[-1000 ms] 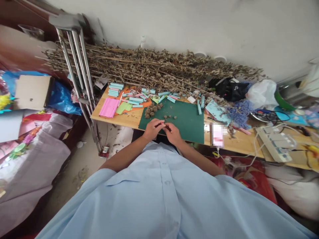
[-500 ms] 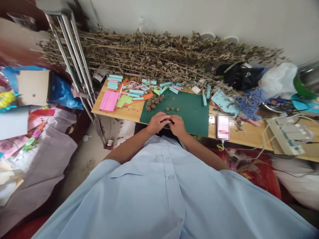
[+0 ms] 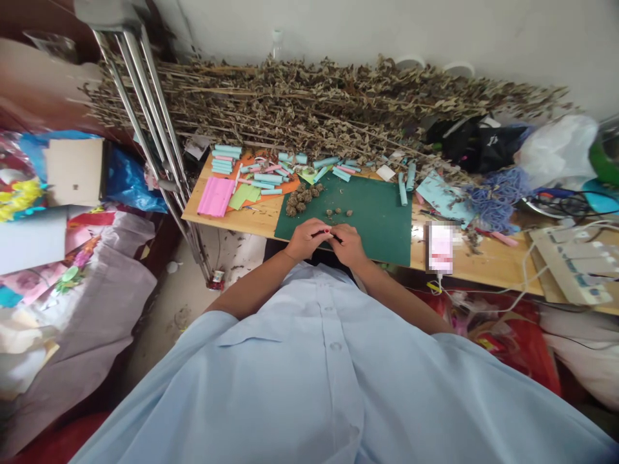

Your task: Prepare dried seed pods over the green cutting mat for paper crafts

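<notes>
My left hand (image 3: 305,239) and my right hand (image 3: 348,245) meet at the near edge of a green mat (image 3: 374,225). Their fingers are closed in a pinch around a small red piece (image 3: 326,231), mostly hidden between the fingertips, so its kind does not show. Just beyond the hands lie several small brown crumbly balls (image 3: 338,211). A heap of larger brown clumps (image 3: 300,200) sits at the mat's left side.
Blue and pink paper rolls (image 3: 268,178) line the back of the wooden table (image 3: 232,219). Dried stalks (image 3: 290,96) are piled behind. Metal crutches (image 3: 155,116) lean at left. A phone (image 3: 440,248), blue string (image 3: 500,196) and a power strip (image 3: 570,264) lie to the right.
The whole view has shifted slightly, with the table appearing a little farther right. Both hands stay together, and less of the red piece shows between the fingers.
</notes>
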Demonstrator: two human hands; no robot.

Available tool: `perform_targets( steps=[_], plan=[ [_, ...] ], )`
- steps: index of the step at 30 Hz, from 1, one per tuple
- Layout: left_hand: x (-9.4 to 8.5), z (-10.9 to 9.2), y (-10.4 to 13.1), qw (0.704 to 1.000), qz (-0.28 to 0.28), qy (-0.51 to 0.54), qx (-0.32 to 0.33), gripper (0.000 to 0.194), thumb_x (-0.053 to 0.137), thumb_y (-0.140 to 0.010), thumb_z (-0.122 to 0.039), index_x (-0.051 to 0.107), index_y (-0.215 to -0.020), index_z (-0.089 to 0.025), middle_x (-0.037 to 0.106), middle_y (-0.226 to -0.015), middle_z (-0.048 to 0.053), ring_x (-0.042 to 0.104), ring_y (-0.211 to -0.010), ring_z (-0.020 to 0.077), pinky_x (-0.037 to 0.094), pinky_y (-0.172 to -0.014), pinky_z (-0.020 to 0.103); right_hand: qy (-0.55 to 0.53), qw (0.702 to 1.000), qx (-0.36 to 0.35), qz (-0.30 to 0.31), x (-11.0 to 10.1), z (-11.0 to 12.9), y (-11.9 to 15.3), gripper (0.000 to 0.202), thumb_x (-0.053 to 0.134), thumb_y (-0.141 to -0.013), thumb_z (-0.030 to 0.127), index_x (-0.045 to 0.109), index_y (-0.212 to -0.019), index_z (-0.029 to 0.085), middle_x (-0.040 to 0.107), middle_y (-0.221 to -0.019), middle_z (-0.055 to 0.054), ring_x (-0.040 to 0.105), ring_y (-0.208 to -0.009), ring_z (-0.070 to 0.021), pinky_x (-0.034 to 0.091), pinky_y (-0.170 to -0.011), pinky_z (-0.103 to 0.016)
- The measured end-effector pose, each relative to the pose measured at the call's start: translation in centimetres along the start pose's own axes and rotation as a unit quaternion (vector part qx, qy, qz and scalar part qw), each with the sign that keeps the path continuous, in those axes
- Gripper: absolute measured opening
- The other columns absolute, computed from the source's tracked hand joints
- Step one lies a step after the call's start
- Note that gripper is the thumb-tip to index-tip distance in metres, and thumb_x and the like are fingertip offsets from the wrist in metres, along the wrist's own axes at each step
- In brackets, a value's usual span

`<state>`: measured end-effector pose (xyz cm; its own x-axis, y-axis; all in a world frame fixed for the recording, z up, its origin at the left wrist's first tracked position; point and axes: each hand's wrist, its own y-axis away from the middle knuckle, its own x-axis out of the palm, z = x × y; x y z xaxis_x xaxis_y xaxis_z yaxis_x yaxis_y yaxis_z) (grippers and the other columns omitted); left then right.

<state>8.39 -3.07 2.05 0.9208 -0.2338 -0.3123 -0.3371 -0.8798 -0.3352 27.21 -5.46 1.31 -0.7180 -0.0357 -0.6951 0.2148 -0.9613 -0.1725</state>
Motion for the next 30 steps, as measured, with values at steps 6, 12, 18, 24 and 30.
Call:
perform_targets(
  steps=[6,12,18,24,30],
  plan=[
    [-1.1,-0.3,0.2,0.997,-0.031,-0.004,-0.073,0.027,0.077,-0.093,-0.044,0.080,-0.095,-0.017,0.075,-0.090,0.005,0.068,-0.083,0.0155,0.054,-0.078,0.027,-0.092,0.994,0.049,-0.036,-0.6,-0.1,0.2,0.030,0.064,-0.097,0.051,0.079,-0.106,0.026,0.080,-0.105,-0.007,0.071,-0.099,-0.0254,0.052,-0.099,-0.044],
    [-2.3,0.7,0.4,0.995,0.040,-0.032,-0.083,0.024,0.078,-0.092,-0.040,0.080,-0.097,-0.017,0.074,-0.086,0.003,0.066,-0.079,0.0142,0.050,-0.073,0.025,-0.228,0.965,0.112,-0.061,-0.9,1.2,0.1,0.035,0.076,-0.084,0.054,0.075,-0.100,0.023,0.077,-0.091,-0.002,0.067,-0.080,-0.0191,0.055,-0.081,-0.035],
    [-1.8,1.3,0.6,0.998,0.057,0.013,-0.037,0.028,0.072,-0.098,-0.043,0.082,-0.110,-0.019,0.079,-0.098,0.007,0.071,-0.090,0.0175,0.054,-0.084,0.029,-0.258,0.961,0.075,-0.059,-1.2,4.0,-0.2,0.023,0.077,-0.087,0.043,0.078,-0.100,0.025,0.079,-0.095,-0.003,0.070,-0.084,-0.0188,0.056,-0.085,-0.036],
    [-1.5,1.3,0.3,0.999,0.033,-0.004,0.000,0.031,0.074,-0.096,-0.048,0.083,-0.106,-0.021,0.080,-0.105,0.010,0.072,-0.102,0.0212,0.055,-0.096,0.037,-0.191,0.978,0.026,-0.076,-1.2,4.1,-0.3,0.016,0.074,-0.090,0.039,0.081,-0.096,0.026,0.076,-0.091,-0.002,0.067,-0.081,-0.0185,0.054,-0.079,-0.034],
    [-1.1,1.8,0.2,0.999,0.039,-0.017,0.014,0.022,0.074,-0.097,-0.041,0.083,-0.094,-0.021,0.080,-0.092,0.007,0.070,-0.091,0.0188,0.053,-0.092,0.036,-0.186,0.979,0.023,-0.077,-1.2,3.4,0.0,0.015,0.074,-0.092,0.037,0.081,-0.099,0.026,0.076,-0.091,-0.002,0.067,-0.080,-0.0178,0.054,-0.077,-0.033]
  ],
)
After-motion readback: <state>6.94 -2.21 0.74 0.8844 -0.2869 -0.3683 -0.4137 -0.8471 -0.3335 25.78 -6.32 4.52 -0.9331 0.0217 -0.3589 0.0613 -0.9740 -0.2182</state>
